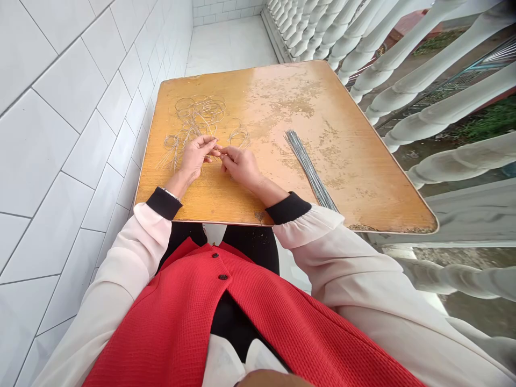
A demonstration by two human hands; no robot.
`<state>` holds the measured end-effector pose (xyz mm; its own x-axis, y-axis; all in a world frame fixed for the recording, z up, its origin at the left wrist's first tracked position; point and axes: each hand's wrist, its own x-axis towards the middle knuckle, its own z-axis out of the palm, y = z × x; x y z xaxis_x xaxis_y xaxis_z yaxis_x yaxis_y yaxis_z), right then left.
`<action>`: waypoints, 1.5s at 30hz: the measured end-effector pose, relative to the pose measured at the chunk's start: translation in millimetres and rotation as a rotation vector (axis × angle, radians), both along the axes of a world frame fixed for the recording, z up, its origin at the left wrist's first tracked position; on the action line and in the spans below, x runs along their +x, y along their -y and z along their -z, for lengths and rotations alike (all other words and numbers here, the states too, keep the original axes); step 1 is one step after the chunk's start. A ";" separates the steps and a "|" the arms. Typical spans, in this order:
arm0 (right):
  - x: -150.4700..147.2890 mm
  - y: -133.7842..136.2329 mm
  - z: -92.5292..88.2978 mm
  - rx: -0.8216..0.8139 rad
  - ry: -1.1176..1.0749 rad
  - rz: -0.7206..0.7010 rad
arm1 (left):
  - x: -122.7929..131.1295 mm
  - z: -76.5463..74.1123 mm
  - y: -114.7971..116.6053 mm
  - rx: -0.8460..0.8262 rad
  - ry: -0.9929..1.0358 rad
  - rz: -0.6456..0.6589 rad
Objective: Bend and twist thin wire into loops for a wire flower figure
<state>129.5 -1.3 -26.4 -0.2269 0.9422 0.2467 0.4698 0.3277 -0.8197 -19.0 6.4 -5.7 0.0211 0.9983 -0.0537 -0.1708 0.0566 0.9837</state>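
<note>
My left hand (196,156) and my right hand (241,164) meet above the near left part of the wooden table. Both are closed in a pinch on a thin wire (218,152), their fingertips almost touching. Behind and beside my left hand lies a loose tangle of looped wires (200,112), with straight ends sticking out toward the table's left edge. A smaller wire coil (239,136) rests just beyond my right hand. To the right, a bundle of straight grey wires (309,167) lies slanting toward me, its near end partly hidden by my right sleeve.
The worn wooden table (363,177) has peeling patches on its right half. A white tiled wall (80,118) runs close along the left. White balusters (403,86) line the right side, with ground and plants beyond. My lap is under the table's near edge.
</note>
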 end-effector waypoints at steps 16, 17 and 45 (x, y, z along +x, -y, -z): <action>-4.0 -0.7 -5.1 -0.324 -0.551 -0.068 | -0.1 6.1 -6.6 0.004 0.153 -0.056; -4.7 -0.9 -4.1 -0.311 -0.541 -0.054 | 0.4 6.0 -6.5 -0.001 0.164 -0.058; 6.7 -4.3 1.5 0.063 0.164 -0.058 | 1.4 12.7 -7.5 0.137 -0.299 -0.081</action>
